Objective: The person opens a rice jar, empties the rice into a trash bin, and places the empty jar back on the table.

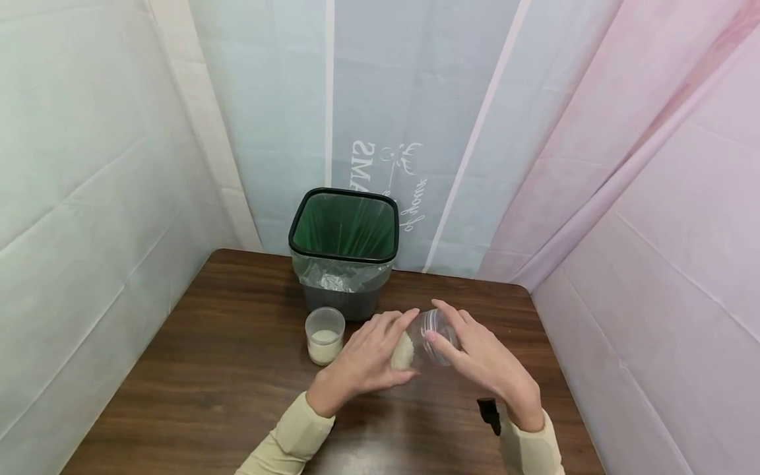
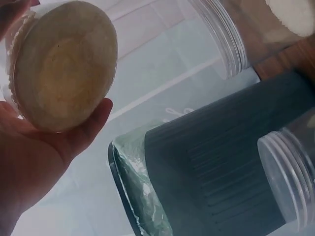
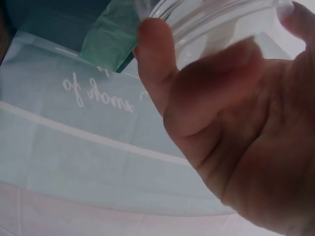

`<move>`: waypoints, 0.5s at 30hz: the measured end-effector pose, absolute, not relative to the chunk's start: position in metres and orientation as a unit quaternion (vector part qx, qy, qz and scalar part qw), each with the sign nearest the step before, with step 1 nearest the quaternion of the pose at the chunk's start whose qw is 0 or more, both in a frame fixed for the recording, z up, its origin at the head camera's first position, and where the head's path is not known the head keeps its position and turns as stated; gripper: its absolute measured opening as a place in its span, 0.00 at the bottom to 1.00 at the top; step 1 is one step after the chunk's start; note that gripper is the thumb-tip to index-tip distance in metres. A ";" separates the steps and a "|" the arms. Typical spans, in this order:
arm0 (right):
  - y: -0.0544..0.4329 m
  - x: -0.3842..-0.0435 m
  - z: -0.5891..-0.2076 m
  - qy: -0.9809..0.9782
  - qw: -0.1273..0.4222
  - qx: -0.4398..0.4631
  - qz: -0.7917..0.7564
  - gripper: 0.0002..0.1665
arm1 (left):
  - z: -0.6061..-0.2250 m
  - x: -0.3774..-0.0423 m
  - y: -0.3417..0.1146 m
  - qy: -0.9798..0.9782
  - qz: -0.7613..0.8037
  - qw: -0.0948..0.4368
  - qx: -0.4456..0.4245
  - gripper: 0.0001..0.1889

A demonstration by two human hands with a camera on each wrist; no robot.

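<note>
My left hand (image 1: 371, 353) holds a clear jar of white rice (image 1: 404, 351) tipped onto its side. In the left wrist view the rice fills the jar's round base (image 2: 64, 69), with a thumb and finger curled along its edge. At the jar's other end, my right hand (image 1: 481, 349) grips a clear threaded part (image 1: 433, 336) between thumb and fingers. Whether this is the same jar's rim or a separate piece I cannot tell. The right wrist view shows the clear ridged plastic (image 3: 211, 29) behind the bent fingers.
A jar with rice (image 1: 324, 338) stands on the wooden table (image 1: 196, 369), left of my hands. Another threaded jar (image 2: 221, 39) shows at the left wrist view's upper right. Behind stands a lined bin (image 1: 341, 290). Curtains (image 1: 267, 132) enclose the table.
</note>
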State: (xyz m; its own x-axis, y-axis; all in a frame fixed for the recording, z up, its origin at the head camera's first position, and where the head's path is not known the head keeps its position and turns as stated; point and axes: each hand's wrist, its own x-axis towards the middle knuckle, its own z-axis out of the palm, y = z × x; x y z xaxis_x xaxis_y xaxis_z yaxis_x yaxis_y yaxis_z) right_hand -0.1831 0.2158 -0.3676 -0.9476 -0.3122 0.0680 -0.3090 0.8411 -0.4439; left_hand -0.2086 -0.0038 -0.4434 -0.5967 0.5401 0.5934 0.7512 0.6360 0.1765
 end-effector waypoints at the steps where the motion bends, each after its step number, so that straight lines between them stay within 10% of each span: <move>1: 0.216 -0.182 -0.366 0.960 0.001 -0.163 -0.228 0.37 | -0.443 -0.209 -0.004 -0.869 -0.214 0.246 -0.373 0.54; 15: 0.225 -0.171 -0.362 0.918 -0.036 -0.276 -0.281 0.38 | -0.437 -0.207 -0.010 -0.858 -0.301 0.141 -0.391 0.55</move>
